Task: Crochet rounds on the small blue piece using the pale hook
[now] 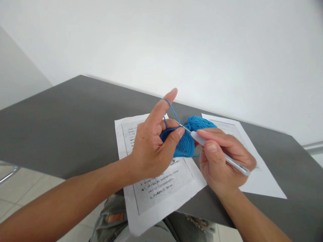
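Observation:
Between my hands is a blue crocheted piece [185, 146] with rows of stitches. My left hand [155, 143] pinches its upper edge between thumb and fingers. The left index finger points up, with a strand of blue yarn [173, 109] looped over it and running down to the work. My right hand [222, 158] grips a crochet hook [236, 164] with a pale grey handle, held like a pen. The hook's metal tip lies at the top edge of the piece, close to my left thumb. Behind it rests a ball of blue yarn [200, 123], partly hidden by my right hand.
A printed sheet [161, 188] lies under my hands, its lower end hanging past the edge of the dark grey table [75, 124]. Another sheet [262, 178] lies at the right, partly beneath my right hand. A white wall [176, 43] stands behind the table.

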{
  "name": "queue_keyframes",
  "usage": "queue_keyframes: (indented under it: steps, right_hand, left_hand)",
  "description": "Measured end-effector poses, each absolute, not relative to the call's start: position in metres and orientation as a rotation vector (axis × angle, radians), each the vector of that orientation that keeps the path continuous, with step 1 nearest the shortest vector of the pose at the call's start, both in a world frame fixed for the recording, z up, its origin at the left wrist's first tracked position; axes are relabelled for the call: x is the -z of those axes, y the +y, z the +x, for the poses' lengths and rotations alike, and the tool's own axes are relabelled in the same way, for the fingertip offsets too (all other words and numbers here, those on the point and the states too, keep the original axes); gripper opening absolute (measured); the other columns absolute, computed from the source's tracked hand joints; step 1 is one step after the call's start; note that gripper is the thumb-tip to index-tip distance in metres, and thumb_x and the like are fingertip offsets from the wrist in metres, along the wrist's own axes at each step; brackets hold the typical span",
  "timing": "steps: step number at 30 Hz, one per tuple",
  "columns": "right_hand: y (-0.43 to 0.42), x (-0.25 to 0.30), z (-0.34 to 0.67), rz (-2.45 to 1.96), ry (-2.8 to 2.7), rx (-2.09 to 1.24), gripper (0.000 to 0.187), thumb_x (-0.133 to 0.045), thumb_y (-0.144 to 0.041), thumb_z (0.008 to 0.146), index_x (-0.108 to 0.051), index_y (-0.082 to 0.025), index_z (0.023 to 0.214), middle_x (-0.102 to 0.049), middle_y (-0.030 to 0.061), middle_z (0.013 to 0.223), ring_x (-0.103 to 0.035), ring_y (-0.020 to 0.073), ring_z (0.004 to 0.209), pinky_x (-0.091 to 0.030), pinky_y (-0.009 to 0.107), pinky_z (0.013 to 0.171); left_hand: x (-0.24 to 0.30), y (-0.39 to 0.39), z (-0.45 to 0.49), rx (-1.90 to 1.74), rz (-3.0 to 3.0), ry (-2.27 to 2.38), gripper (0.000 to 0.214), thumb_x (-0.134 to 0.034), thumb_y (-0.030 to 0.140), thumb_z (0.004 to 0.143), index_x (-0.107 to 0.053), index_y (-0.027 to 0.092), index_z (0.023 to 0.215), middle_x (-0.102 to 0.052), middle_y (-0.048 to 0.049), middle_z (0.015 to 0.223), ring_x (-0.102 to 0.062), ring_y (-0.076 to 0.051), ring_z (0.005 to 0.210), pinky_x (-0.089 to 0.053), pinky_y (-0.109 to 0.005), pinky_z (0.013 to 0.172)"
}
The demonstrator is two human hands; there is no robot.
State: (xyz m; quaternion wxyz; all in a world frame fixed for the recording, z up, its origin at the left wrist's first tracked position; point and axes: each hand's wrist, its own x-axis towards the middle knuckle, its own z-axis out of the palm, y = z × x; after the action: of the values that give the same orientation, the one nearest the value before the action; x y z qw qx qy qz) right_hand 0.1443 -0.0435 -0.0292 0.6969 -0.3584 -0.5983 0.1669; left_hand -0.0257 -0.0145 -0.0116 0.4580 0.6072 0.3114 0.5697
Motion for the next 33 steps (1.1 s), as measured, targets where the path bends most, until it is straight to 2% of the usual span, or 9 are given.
queue_keyframes:
  steps: [4, 7, 10, 12, 17, 20, 26, 30, 33]
  right_hand:
    - [-0.042, 0.029, 0.148, -0.697, -1.440, -0.338, 0.019, -0.077, -0.037, 0.102, -0.087, -0.032, 0.117, -0.085, 0.0059, 0.098, -0.076, 0.0200, 0.075, -0.059, 0.032, 0.054]
    - [-0.046, 0.027, 0.147, -0.701, -1.501, -0.274, 0.024, -0.076, -0.022, 0.102, -0.085, -0.029, 0.122, -0.084, 0.0049, 0.098, -0.076, 0.0188, 0.080, -0.060, 0.031, 0.057]
    - [-0.051, 0.026, 0.143, -0.778, -1.602, -0.145, 0.041, -0.075, -0.006, 0.097, -0.080, -0.028, 0.131, -0.083, 0.0035, 0.103, -0.076, 0.0182, 0.088, -0.064, 0.034, 0.070]
    - [-0.053, 0.026, 0.140, -0.785, -1.702, -0.027, 0.050, -0.076, -0.002, 0.094, -0.074, -0.025, 0.139, -0.081, 0.0051, 0.108, -0.075, 0.0187, 0.092, -0.065, 0.035, 0.076]
    - [-0.053, 0.023, 0.133, -0.754, -1.798, 0.216, 0.055, -0.072, -0.005, 0.098, -0.063, -0.021, 0.151, -0.077, 0.0087, 0.106, -0.072, 0.0207, 0.088, -0.065, 0.037, 0.074]
    - [-0.052, 0.022, 0.134, -0.719, -1.805, 0.201, 0.055, -0.069, -0.009, 0.102, -0.060, -0.022, 0.155, -0.076, 0.0088, 0.106, -0.073, 0.0210, 0.087, -0.066, 0.036, 0.072]
    - [-0.050, 0.021, 0.147, -0.601, -1.855, 0.105, 0.060, -0.075, -0.014, 0.100, -0.061, -0.023, 0.157, -0.080, 0.0101, 0.111, -0.076, 0.0236, 0.097, -0.067, 0.041, 0.080]
    - [-0.048, 0.017, 0.152, -0.623, -1.738, -0.037, 0.045, -0.078, -0.016, 0.099, -0.075, -0.026, 0.143, -0.081, 0.0082, 0.108, -0.076, 0.0215, 0.086, -0.065, 0.038, 0.066]
    - [-0.050, 0.018, 0.149, -0.645, -1.571, -0.292, 0.028, -0.076, -0.022, 0.101, -0.083, -0.028, 0.128, -0.080, 0.0064, 0.102, -0.070, 0.0164, 0.070, -0.055, 0.030, 0.047]
  left_hand:
    - [0.020, -0.008, -0.021, -1.587, 1.637, 0.630, 0.073, -0.077, 0.019, 0.096, -0.054, 0.032, 0.164, -0.078, -0.0006, 0.087, -0.048, -0.011, 0.055, -0.039, -0.025, 0.050]
    - [0.022, -0.006, -0.019, -1.630, 1.654, 0.631, 0.072, -0.076, 0.016, 0.095, -0.056, 0.031, 0.162, -0.078, -0.0010, 0.087, -0.047, -0.010, 0.054, -0.038, -0.024, 0.049]
    - [0.019, -0.006, -0.019, -1.635, 1.587, 0.631, 0.069, -0.076, 0.016, 0.095, -0.058, 0.030, 0.161, -0.075, 0.0006, 0.081, -0.045, -0.010, 0.053, -0.038, -0.024, 0.049]
    - [0.017, -0.006, -0.019, -1.617, 1.502, 0.612, 0.068, -0.077, 0.019, 0.096, -0.060, 0.029, 0.160, -0.073, 0.0012, 0.078, -0.046, -0.010, 0.054, -0.039, -0.023, 0.049]
    - [0.007, -0.008, -0.021, -1.478, 1.275, 0.526, 0.078, -0.086, 0.026, 0.090, -0.058, 0.028, 0.162, -0.073, 0.0014, 0.079, -0.053, -0.010, 0.057, -0.042, -0.022, 0.051]
    - [-0.001, -0.011, -0.024, -1.383, 1.172, 0.471, 0.087, -0.091, 0.024, 0.083, -0.057, 0.026, 0.163, -0.074, 0.0021, 0.078, -0.058, -0.011, 0.059, -0.045, -0.022, 0.053]
    - [-0.013, -0.010, -0.030, -1.282, 1.086, 0.440, 0.087, -0.092, 0.022, 0.080, -0.060, 0.023, 0.161, -0.075, 0.0006, 0.078, -0.066, -0.014, 0.064, -0.054, -0.024, 0.059]
    - [-0.009, -0.007, -0.032, -1.325, 1.144, 0.458, 0.088, -0.092, 0.022, 0.080, -0.059, 0.025, 0.162, -0.073, 0.0016, 0.076, -0.061, -0.012, 0.058, -0.049, -0.022, 0.052]
    - [0.000, -0.005, -0.032, -1.384, 1.251, 0.430, 0.080, -0.087, 0.019, 0.086, -0.061, 0.028, 0.161, -0.072, 0.0015, 0.077, -0.050, -0.009, 0.052, -0.039, -0.021, 0.046]
